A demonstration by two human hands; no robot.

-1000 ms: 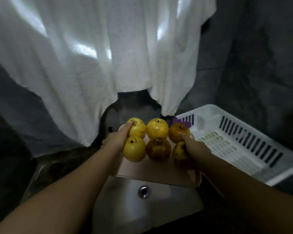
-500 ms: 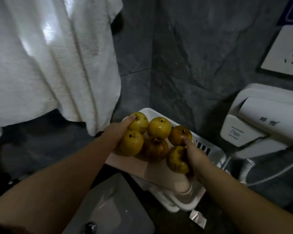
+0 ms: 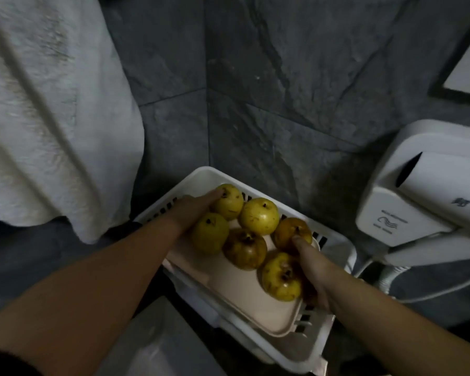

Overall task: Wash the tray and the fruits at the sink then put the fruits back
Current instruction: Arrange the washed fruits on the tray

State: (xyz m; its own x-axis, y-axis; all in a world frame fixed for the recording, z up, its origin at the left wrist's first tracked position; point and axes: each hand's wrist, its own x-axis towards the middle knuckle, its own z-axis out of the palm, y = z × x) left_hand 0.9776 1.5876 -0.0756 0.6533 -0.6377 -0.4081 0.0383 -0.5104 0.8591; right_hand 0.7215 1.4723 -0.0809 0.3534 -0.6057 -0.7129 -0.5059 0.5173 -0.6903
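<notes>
A pale pink tray (image 3: 258,302) carries several yellow and brownish fruits (image 3: 259,216) and sits over a white slotted basket (image 3: 307,348). My left hand (image 3: 190,213) grips the tray's left edge, its thumb resting on the far yellow fruit (image 3: 229,200). My right hand (image 3: 314,272) grips the tray's right edge, with a finger touching the orange-brown fruit (image 3: 289,233) and a yellow spotted fruit (image 3: 280,278) beside its palm. Whether the tray rests on the basket or hovers just above it cannot be told.
A white sink (image 3: 158,348) corner shows at the bottom centre. A white towel (image 3: 52,118) hangs at the left. A white wall-mounted hair dryer (image 3: 423,196) with a cord is at the right. Dark stone tiles form the wall behind.
Both hands have carried the tray of fruits from above the sink rightwards to over the white basket. The view has turned right, so the towel has slid left and the hair dryer came closer.
</notes>
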